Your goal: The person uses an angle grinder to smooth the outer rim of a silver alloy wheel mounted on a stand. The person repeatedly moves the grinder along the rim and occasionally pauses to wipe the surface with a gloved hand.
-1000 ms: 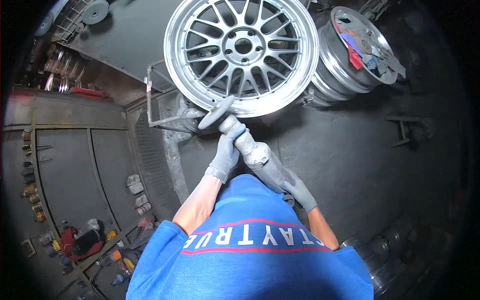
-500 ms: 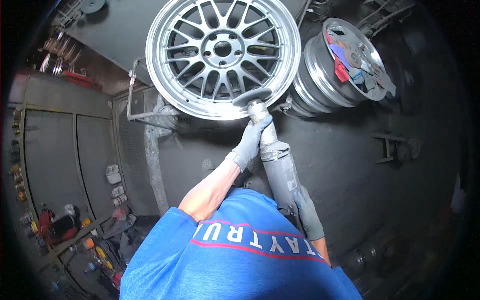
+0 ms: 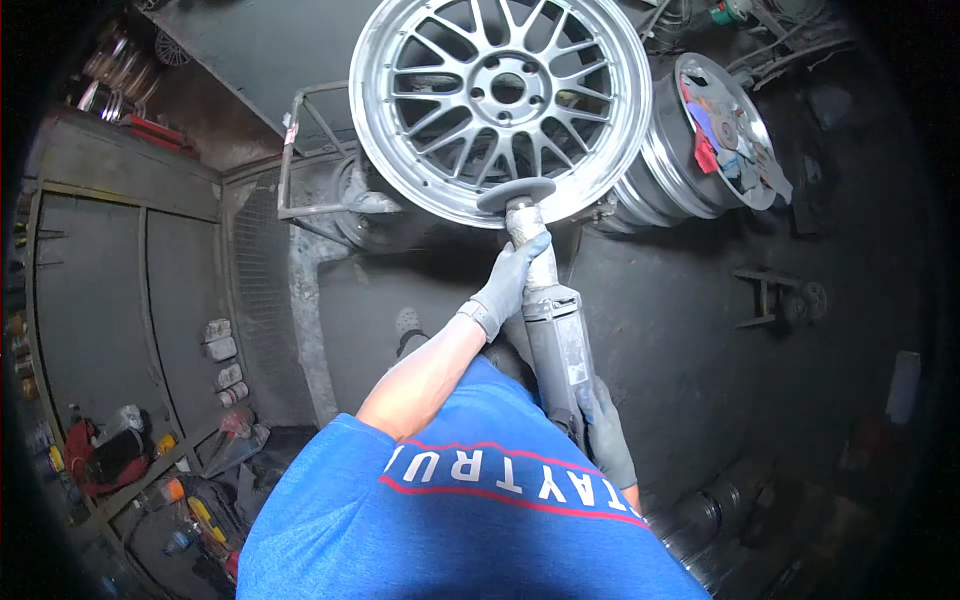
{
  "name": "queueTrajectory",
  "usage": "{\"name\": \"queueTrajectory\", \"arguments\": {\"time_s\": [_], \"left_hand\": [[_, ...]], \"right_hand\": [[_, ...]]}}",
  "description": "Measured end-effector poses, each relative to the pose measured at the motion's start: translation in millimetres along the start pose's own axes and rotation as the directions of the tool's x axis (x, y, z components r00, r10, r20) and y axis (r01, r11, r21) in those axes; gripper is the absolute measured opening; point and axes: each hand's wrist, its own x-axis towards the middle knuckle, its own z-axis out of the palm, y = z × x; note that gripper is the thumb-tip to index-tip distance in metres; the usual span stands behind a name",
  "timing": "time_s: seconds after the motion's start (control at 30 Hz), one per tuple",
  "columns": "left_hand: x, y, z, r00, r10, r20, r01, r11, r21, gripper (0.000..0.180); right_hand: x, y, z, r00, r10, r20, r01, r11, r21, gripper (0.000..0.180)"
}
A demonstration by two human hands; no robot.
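Observation:
A grey, dust-coated angle grinder points away from me, gripped in both gloved hands. My left hand wraps round its narrow, pale front section, close behind the disc. Farther back, my right hand closes on the rear of the body, its fingers partly hidden. The round, flat disc overlaps the near lip of a silver multi-spoke car wheel. Whether the disc presses on the metal I cannot tell. The wheel's face, with its centre hole and bolt holes, is turned toward me.
Right of the wheel lie more wheel rims, one holding coloured rags and a small disc. A metal tube frame stands at left. Farther left are cabinet panels and cluttered shelves. A small metal stand sits on the floor at right.
The disc now lies farther left along the wheel's near lip, close to below the hub. In the picture, the wheel and surroundings have shifted right. Both hands keep their hold.

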Motion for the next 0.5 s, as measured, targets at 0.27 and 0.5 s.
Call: {"name": "queueTrajectory", "arguments": {"time_s": [0.27,0.5], "left_hand": [[-26,63,-45,0.996,0.065,-0.063,-0.053,0.983,0.178,0.067],[-30,67,-43,0.986,0.123,-0.115,-0.098,0.974,0.203,0.069]], "right_hand": [[1,24,81,0.997,0.035,0.070,-0.052,0.965,0.259,0.065],[15,34,72,0.993,0.060,0.101,-0.091,0.936,0.340,0.062]]}}
